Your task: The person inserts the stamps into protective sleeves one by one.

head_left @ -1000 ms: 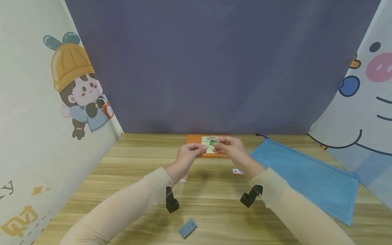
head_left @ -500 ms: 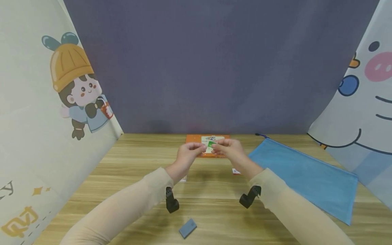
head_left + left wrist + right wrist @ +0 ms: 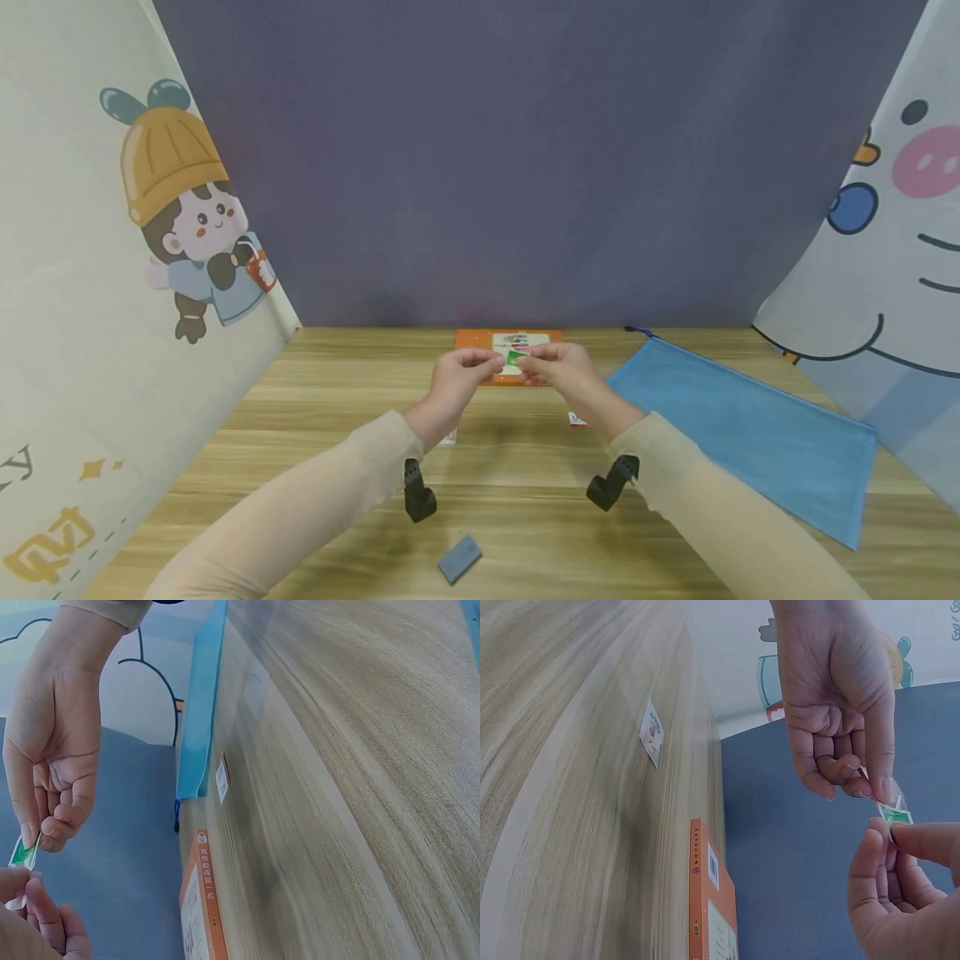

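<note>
Above the table, both hands meet in front of an orange box [image 3: 472, 339]. My right hand [image 3: 572, 377] pinches a small green and white card [image 3: 514, 358] between thumb and fingers. Just to its left, my left hand [image 3: 457, 382] pinches a small clear plastic sleeve [image 3: 900, 799], which is see-through and hard to make out in the head view. From the right wrist view, the green card lies against or partly inside this sleeve; which one I cannot tell. Fingertips of the two hands are close together, and they cover parts of the card and sleeve.
A blue mesh pouch [image 3: 750, 433] lies on the right of the wooden table [image 3: 337, 400]. A grey-blue block [image 3: 460, 559] lies near the front. Small cards lie under the arms: a white and red one [image 3: 577, 420] and a pale one [image 3: 652, 733].
My right hand has moved slightly left and down with the green card, bringing it nearer to the left fingertips. The left hand has hardly moved.
</note>
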